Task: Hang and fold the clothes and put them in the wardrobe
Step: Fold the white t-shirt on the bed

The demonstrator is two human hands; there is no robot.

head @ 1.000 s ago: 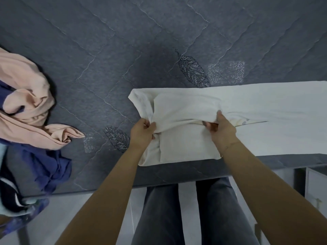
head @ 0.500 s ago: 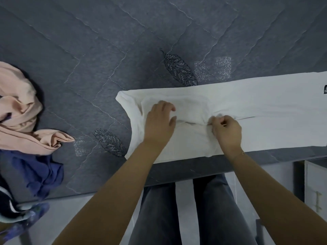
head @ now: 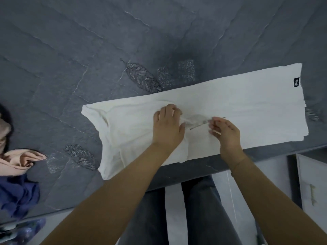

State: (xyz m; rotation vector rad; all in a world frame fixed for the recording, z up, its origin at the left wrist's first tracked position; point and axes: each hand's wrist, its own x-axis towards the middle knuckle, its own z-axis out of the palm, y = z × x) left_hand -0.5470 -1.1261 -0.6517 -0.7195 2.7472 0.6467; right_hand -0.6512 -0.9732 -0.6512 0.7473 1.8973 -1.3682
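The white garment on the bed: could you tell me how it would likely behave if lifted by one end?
The white garment would probably droop limply, since it creases around the left hand. Its folded layers would likely fall open.

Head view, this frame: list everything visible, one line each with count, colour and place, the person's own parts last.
white garment: one, white, laid flat in a long strip along the near edge of the bed, small black label at its far right end
bed cover: one, dark grey quilted with leaf stitching, fills most of the view
peach garment: one, peach, crumpled at the left edge of the bed
blue garment: one, dark blue, bunched below the peach one
cabinet: one, white, lower right beside the bed
legs: two, in grey jeans, bottom centre
left hand: one, resting on the white garment
right hand: one, pinching a fold of it
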